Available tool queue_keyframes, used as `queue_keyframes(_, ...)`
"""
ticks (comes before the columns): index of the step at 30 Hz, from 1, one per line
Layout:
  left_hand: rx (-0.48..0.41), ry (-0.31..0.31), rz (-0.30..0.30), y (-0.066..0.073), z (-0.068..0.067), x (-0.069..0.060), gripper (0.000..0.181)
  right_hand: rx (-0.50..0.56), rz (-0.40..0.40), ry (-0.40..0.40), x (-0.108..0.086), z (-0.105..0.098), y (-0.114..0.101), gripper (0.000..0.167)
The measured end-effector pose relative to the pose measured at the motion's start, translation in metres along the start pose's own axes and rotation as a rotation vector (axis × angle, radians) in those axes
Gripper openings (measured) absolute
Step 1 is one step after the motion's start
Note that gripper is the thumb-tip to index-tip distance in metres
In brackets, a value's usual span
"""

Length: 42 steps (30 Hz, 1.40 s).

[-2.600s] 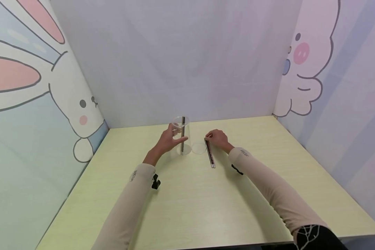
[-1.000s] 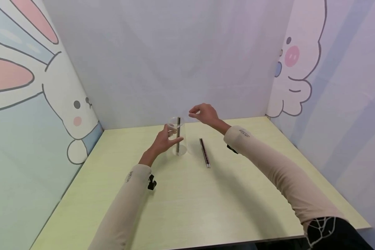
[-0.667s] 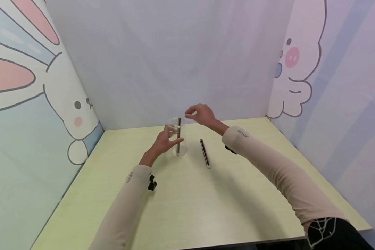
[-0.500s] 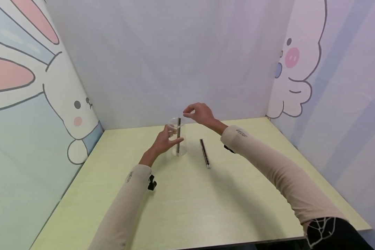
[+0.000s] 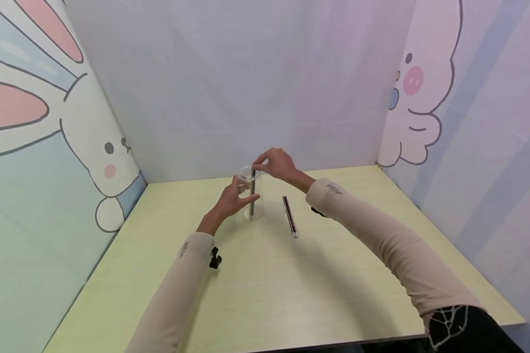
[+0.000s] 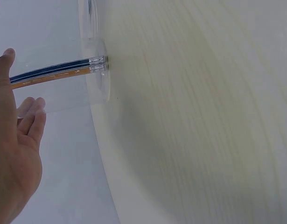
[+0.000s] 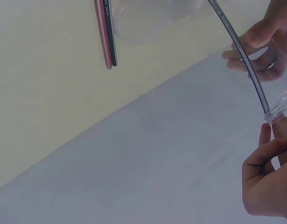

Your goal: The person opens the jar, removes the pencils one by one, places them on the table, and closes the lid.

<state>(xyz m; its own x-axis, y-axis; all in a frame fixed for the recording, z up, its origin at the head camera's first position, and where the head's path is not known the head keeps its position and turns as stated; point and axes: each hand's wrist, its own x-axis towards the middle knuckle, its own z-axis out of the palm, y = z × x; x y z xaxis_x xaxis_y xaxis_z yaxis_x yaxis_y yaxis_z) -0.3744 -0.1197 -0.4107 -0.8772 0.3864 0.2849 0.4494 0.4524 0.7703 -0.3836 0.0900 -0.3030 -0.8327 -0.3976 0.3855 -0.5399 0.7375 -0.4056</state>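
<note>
A clear plastic cylinder [image 5: 258,189] stands upright on the table, and my left hand [image 5: 230,200] grips it around the upper half. Inside stand a navy pencil [image 6: 54,68] and an orange pencil [image 6: 54,78], eraser ends down. At the cylinder's rim is my right hand [image 5: 277,163]; its thumb and forefinger tips meet the upper ends of the pencils there. Whether they pinch a pencil or only touch it is too small to tell. Two more pencils [image 5: 289,216], one dark and one reddish [image 7: 103,35], lie side by side on the table, right of the cylinder.
A flat clear round piece [image 7: 143,21] lies on the table beside the cylinder's base, hard to see. The pale wood table [image 5: 229,294] ends at a grey back wall [image 5: 247,88], close behind the cylinder. Cartoon-printed walls [image 5: 110,169] flank both sides.
My right hand has left the pencils on the table, risen, and moved left and slightly down to the cylinder's rim. The left hand keeps its grip; the whole view shifted slightly early on.
</note>
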Motion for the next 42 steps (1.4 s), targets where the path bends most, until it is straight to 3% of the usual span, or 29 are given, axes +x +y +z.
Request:
queue_keyframes(12,0.013,-0.005,-0.007,0.000,-0.002,-0.001,0.067,0.001,-0.003,0.004,-0.001,0.004,-0.009,0.019)
queue_keyframes(18,0.012,-0.003,-0.007,0.003,-0.002,-0.002,0.067,0.059,-0.017,-0.017,-0.001,0.006,-0.012,0.016)
queue_keyframes(25,0.035,-0.003,-0.016,0.002,-0.002,-0.004,0.074,0.145,0.031,-0.018,-0.004,0.015,-0.017,0.011)
queue_keyframes(34,0.079,0.000,-0.022,0.001,-0.002,-0.007,0.067,0.121,0.018,0.001,-0.004,0.022,-0.016,0.011)
queue_keyframes(42,0.043,0.000,-0.005,0.004,-0.002,-0.005,0.064,0.126,0.008,-0.006,-0.004,0.017,-0.015,0.014)
